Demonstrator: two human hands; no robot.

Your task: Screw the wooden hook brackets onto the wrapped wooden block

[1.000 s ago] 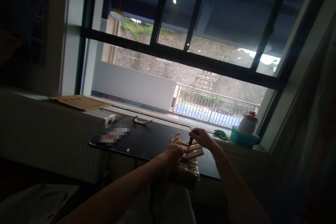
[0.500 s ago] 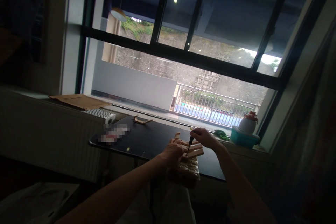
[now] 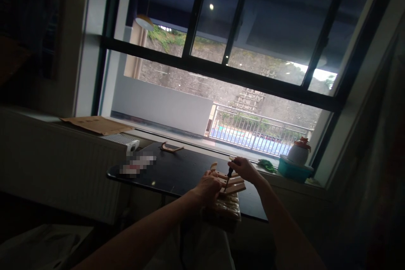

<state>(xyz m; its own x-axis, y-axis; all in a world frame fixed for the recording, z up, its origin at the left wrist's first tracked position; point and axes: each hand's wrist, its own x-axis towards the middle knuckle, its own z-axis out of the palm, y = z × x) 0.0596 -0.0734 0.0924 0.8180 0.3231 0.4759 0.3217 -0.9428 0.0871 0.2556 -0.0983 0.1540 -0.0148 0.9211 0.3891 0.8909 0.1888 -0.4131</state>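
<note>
A small wooden slatted piece (image 3: 232, 184) lies near the front right edge of a black table (image 3: 177, 168). My left hand (image 3: 209, 186) is closed on the left side of the wooden piece and holds it down. My right hand (image 3: 242, 167) grips a dark-handled screwdriver (image 3: 229, 174), its tip pointing down onto the slats. Under the wooden piece, at the table edge, lies a tan packet (image 3: 226, 211).
A curved wooden part (image 3: 170, 148) lies at the table's far side. A brown cardboard sheet (image 3: 96, 124) rests on the sill at left, above a radiator. A teal tub (image 3: 294, 168) with a white pot sits on the sill at right, next to a green object (image 3: 266, 163).
The view shifted slightly; both hands stay on the wooden piece and the screwdriver, almost unmoved.
</note>
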